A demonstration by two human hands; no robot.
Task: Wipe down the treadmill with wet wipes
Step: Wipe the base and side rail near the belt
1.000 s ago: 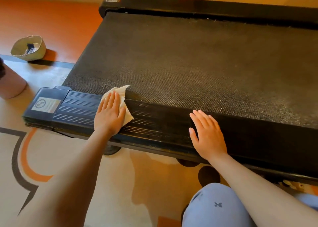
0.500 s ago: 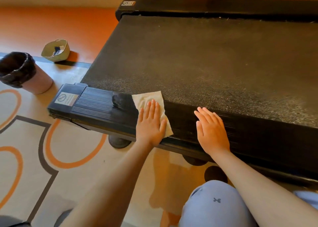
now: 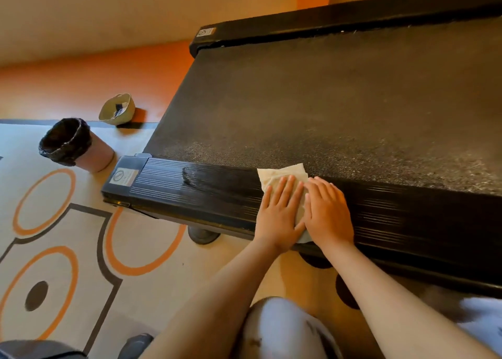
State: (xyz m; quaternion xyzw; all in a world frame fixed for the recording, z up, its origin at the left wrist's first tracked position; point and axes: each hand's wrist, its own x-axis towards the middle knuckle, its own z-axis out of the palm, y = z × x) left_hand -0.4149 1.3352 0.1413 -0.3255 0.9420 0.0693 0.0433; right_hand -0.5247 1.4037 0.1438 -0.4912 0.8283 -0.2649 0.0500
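Head view: left hand (image 3: 279, 214) lies flat, fingers straight, pressing the wet wipe (image 3: 282, 172) onto the treadmill's side rail (image 3: 206, 192); right hand (image 3: 330, 214) lies flat just beside it, touching it and covering the wipe's edge. Crowded so, the wipe could bunch or slip free. The ribbed rail may trap streaks; the gritty belt (image 3: 326, 100) beyond would foul the wipe if it strays

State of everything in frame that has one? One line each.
wet wipe, spread flat on side rail under left hand
left hand, fingers straight, pressing the wipe
right hand, flat on the rail beside the left
side rail, wet streak left of the wipe
treadmill belt, speckled, no wet marks visible
trash bin, upright, black liner, no lid
basket, open, small items inside
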